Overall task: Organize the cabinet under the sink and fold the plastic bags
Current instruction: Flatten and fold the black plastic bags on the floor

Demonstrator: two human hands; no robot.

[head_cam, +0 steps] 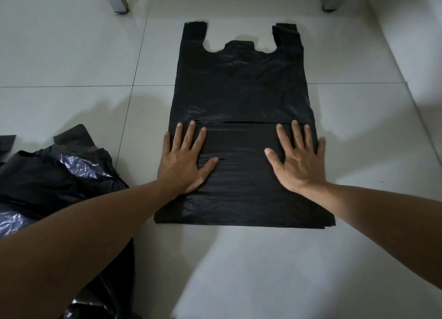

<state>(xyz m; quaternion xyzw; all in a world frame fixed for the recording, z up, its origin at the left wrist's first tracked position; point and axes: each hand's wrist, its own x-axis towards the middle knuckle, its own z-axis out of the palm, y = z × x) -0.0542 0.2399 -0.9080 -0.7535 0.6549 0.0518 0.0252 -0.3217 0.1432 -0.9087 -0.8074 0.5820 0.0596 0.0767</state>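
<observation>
With left hand [185, 162] and right hand [299, 159] spread flat, gripping nothing, on the black bag [241, 91] at frame centre, best pressed outward to flatten the fold.

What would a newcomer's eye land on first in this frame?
First, the flat black plastic carrier bag spread on the pale tiled floor at centre, its handles pointing away and its near end folded over. Next, the left hand and right hand, both pressing flat with spread fingers on that folded part. A crumpled heap of black plastic bags lies at lower left.
</observation>
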